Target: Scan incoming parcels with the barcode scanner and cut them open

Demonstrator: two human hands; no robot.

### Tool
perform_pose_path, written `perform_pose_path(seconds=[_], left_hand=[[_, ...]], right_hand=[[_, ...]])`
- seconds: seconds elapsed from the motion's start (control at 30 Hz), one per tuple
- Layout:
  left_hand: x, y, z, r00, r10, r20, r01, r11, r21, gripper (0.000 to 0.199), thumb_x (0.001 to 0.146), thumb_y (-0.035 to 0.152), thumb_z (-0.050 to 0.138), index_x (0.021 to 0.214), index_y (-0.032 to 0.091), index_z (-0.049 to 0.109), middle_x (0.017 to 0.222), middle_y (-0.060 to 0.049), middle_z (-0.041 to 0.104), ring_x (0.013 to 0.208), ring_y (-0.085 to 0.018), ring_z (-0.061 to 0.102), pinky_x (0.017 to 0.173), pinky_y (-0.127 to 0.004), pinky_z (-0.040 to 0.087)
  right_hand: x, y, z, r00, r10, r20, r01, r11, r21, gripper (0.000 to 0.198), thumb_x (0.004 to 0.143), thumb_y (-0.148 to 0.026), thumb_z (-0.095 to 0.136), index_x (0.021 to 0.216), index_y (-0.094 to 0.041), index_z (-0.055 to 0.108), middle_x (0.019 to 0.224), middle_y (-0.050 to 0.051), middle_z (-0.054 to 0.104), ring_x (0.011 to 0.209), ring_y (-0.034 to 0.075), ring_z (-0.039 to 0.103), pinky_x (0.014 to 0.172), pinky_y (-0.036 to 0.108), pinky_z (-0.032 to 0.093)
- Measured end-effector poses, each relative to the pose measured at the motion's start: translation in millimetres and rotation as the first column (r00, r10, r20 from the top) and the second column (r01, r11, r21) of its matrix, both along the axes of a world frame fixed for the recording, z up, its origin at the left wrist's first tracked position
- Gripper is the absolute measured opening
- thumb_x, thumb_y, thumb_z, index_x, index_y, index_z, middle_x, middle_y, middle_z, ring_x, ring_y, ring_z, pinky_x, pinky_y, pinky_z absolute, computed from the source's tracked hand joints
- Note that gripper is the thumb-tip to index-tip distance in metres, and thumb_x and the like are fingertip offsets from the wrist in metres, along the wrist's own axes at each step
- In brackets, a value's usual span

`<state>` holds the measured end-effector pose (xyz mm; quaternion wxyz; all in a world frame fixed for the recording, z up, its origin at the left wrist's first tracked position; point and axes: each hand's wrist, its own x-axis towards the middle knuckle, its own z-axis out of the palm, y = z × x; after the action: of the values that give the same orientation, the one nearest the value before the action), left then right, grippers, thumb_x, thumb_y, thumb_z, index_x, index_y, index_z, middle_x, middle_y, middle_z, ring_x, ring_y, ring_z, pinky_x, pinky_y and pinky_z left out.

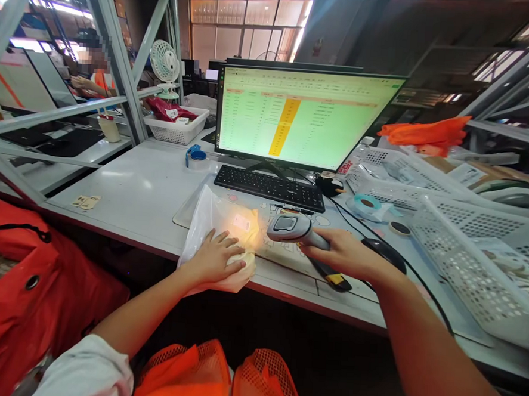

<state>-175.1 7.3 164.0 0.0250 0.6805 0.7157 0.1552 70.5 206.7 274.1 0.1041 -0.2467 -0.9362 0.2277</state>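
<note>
Fingers spread, my left hand (216, 256) lies flat on a pale plastic bag (204, 218) at the desk's front edge. Something yellowish shows through the bag, and a small white label (241, 221) sits on its upper part, lit by a warm glow. My right hand (339, 250) is wrapped round the handle of a grey and white barcode scanner (289, 226). The scanner's head points left toward the label, held apart from the bag. Beneath my right hand lies a dark, flat tool with a yellow patch (335, 280), partly hidden.
Behind the bag stand a black keyboard (269, 187) and a monitor (305, 120) showing a spreadsheet. White baskets (475, 270) line the right, beside a mouse (384, 254) and tape roll (366, 205). Blue tape (197, 155) sits left. A red bag (38, 303) hangs below; a co-worker sits far left.
</note>
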Motion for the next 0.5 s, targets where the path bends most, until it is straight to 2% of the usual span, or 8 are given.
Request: perform_pose_path(seconds=[0.1,0.2,0.27,0.33,0.4,0.5], left_hand=[[-0.3,0.1,-1.3,1.000,-0.007,0.020,0.007,1.000,0.009,0.040,0.105,0.050,0.051,0.138,0.034,0.066,0.156,-0.003,0.056,0.153,-0.035,0.039,0.127,-0.067,0.021],[-1.0,0.5,-2.4,0.999,-0.006,0.040,0.005,1.000,0.030,0.039,0.105,0.050,0.051,0.136,0.033,0.067,0.155,-0.003,0.057,0.153,-0.034,0.040,0.127,-0.066,0.021],[-1.1,0.6,-2.8,0.998,-0.009,0.058,0.007,0.999,0.041,0.038,0.105,0.050,0.052,0.135,0.033,0.068,0.154,-0.002,0.058,0.152,-0.033,0.041,0.128,-0.066,0.021],[-0.8,0.6,-3.2,0.997,-0.012,0.077,0.008,0.999,0.051,0.038,0.105,0.050,0.052,0.135,0.033,0.068,0.153,-0.001,0.059,0.152,-0.032,0.041,0.128,-0.065,0.021],[-0.4,0.4,-3.8,0.996,-0.013,0.094,0.007,0.998,0.061,0.038,0.105,0.050,0.053,0.135,0.033,0.068,0.153,-0.001,0.059,0.152,-0.032,0.041,0.128,-0.065,0.021],[-0.4,0.7,-5.5,0.994,-0.006,0.112,-0.002,0.998,0.067,0.038,0.104,0.050,0.053,0.135,0.034,0.068,0.153,0.000,0.059,0.152,-0.031,0.040,0.129,-0.064,0.020]], right_hand=[[-9.8,7.2,-3.6,0.998,-0.006,0.060,0.006,1.000,-0.006,0.032,0.082,-0.049,0.059,0.085,-0.020,0.072,0.074,0.002,0.068,0.068,0.019,0.061,0.061,0.029,0.044],[-4.8,31.7,-19.0,0.988,-0.146,0.044,0.145,0.989,0.034,0.042,0.084,-0.056,0.057,0.097,-0.019,0.073,0.080,0.005,0.071,0.074,0.022,0.064,0.064,0.031,0.045],[5.0,52.4,-34.9,0.952,-0.297,0.072,0.289,0.952,0.102,0.046,0.087,-0.058,0.056,0.102,-0.018,0.073,0.086,0.008,0.073,0.079,0.026,0.067,0.067,0.033,0.046],[17.3,71.0,-54.6,0.872,-0.475,0.117,0.447,0.871,0.204,0.047,0.090,-0.056,0.054,0.106,-0.016,0.072,0.093,0.013,0.075,0.087,0.030,0.070,0.072,0.036,0.048],[29.7,82.5,-75.8,0.751,-0.643,0.151,0.587,0.755,0.292,0.050,0.093,-0.054,0.051,0.114,-0.013,0.071,0.101,0.019,0.075,0.095,0.035,0.071,0.077,0.040,0.050],[42.8,81.9,-100.0,0.607,-0.778,0.160,0.699,0.619,0.358,0.057,0.096,-0.050,0.048,0.128,-0.006,0.065,0.112,0.027,0.072,0.105,0.041,0.071,0.083,0.046,0.054]])
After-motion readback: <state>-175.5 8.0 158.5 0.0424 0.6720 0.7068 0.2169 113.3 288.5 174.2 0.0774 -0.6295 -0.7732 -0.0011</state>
